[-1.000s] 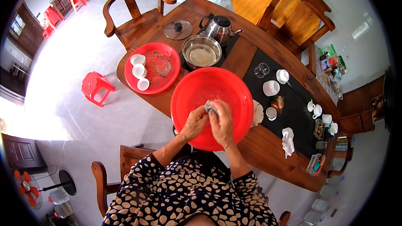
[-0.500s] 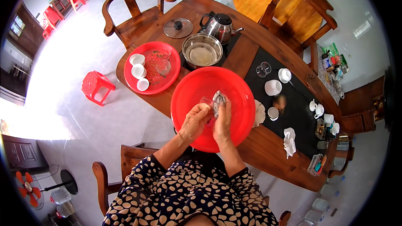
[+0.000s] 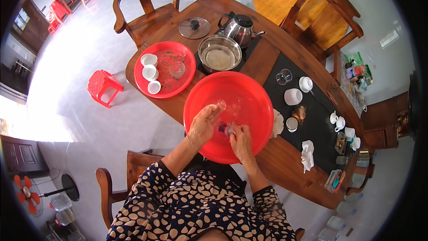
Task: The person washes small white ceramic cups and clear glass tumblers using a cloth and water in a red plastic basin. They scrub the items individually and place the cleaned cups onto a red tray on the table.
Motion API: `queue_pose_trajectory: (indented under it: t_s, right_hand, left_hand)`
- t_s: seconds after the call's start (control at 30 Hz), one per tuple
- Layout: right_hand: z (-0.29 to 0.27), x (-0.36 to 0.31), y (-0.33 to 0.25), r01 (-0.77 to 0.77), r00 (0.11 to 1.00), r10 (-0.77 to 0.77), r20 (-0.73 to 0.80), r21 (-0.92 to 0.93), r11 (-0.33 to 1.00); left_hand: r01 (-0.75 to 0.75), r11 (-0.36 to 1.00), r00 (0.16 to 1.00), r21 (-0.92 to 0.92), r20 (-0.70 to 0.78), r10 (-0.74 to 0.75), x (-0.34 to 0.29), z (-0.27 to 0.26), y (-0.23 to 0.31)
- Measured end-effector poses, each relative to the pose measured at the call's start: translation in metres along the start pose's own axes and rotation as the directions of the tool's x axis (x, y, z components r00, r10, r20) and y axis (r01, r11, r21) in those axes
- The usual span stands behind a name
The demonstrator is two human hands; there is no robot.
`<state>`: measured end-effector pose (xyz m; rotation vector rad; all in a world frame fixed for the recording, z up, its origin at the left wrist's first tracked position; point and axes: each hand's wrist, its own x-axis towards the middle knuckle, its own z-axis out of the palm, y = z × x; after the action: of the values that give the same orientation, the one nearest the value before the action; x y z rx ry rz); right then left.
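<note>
A red basin (image 3: 263,100) stands at the near edge of the wooden table, and both hands are over it. My left hand (image 3: 203,124) is closed around a small clear glass cup (image 3: 221,105), whose rim shows past the fingertips. Bunched in my right hand (image 3: 242,143) is a grey-white cloth (image 3: 229,130), held low inside the basin beside the left hand. A dark patch shows next to the cloth; I cannot make out what it is. Clear shapes, perhaps glass or water, show on the basin's bottom.
Left of the basin, a red tray (image 3: 168,90) carries white cups (image 3: 150,72) and clear glassware (image 3: 177,69). Behind are a steel pot (image 3: 219,53), a kettle (image 3: 238,30) and a glass lid (image 3: 194,27). Rightward lie a beige cloth (image 3: 277,123), a white mug (image 3: 293,97) and crumpled tissue (image 3: 307,156).
My hands have moved apart. The left one has turned and raised the glass cup slightly, while the right has drawn the cloth lower and nearer to me. The view has shifted a little.
</note>
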<state>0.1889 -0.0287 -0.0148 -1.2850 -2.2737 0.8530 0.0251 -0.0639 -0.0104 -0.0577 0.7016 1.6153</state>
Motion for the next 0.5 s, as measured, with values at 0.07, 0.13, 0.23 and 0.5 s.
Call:
queue_pose_trajectory:
  t_s: [0.07, 0.13, 0.23, 0.5]
  right_hand:
    - [-0.01, 0.006, -0.021, -0.065, 0.997, 0.051, -0.056, -0.276, 0.959]
    - [-0.004, 0.009, -0.017, -0.004, 0.996, 0.04, 0.079, -0.406, 0.914]
    - [0.012, 0.012, 0.02, 0.015, 0.97, 0.037, 0.241, -0.21, 0.977]
    - [-0.006, 0.018, -0.061, 0.374, 0.908, -0.342, -0.242, 0.098, 0.922]
  left_hand:
    - [-0.009, 0.999, 0.999, 0.033, 0.037, 0.008, 0.001, -0.005, 0.004]
    - [-0.002, 1.0, 1.0, 0.024, 0.016, 0.002, 0.003, -0.013, 0.002]
    - [0.028, 0.999, 1.0, 0.028, -0.007, -0.028, 0.003, -0.015, -0.007]
    - [0.003, 0.999, 0.993, -0.046, 0.116, 0.002, 0.005, -0.012, -0.026]
